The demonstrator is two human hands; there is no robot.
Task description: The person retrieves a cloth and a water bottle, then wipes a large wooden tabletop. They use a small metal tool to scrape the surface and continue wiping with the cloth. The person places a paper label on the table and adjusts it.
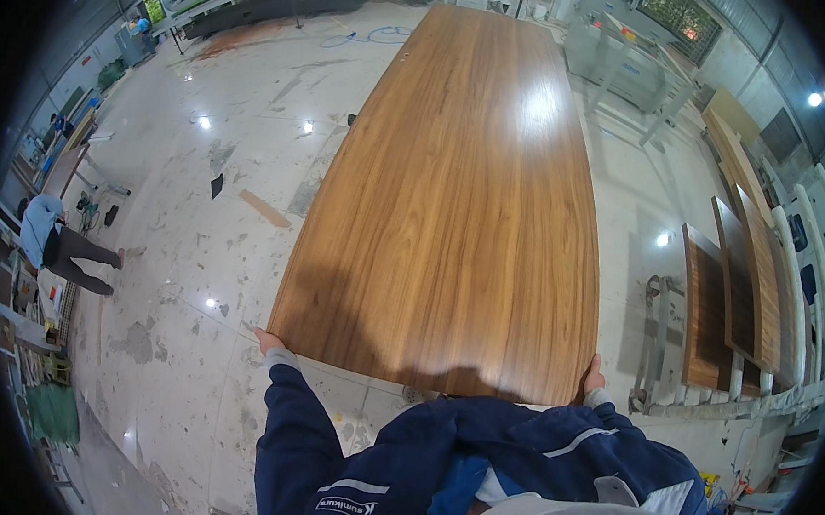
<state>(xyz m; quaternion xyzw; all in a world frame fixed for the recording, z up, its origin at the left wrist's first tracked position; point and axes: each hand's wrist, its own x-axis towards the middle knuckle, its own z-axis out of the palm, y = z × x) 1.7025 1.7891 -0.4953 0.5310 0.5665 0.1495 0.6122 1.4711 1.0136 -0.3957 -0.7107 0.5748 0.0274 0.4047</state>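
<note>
Nearest you are your own navy jacket sleeves with pale stripes [295, 419], framing the close end of a long, glossy, brown wood-grain panel [447, 210]. It lies face up in front of you and stretches away, narrowing toward the far machinery; what bears its weight is hidden.

Your left hand [270, 342] touches its left edge near the close corner; your right hand [594, 377] touches the right edge near the other. Your fingers are mostly out of sight, so I cannot tell whether either hand is closed around the edge. If the hold is only sideways pressure, the smooth panel could slip, and uneven lifting could twist it.

To your right, a pale-framed rack [714, 405] bears upright dark brown boards [707, 309]; swinging the panel that way could knock them. Left, on the pale, patchy floor [170, 296], a flat tan strip [264, 208] could catch a foot. Farther left stands a co-worker in a light blue top [41, 228]. Beyond, a loose blue hose [366, 37] might trip someone.
</note>
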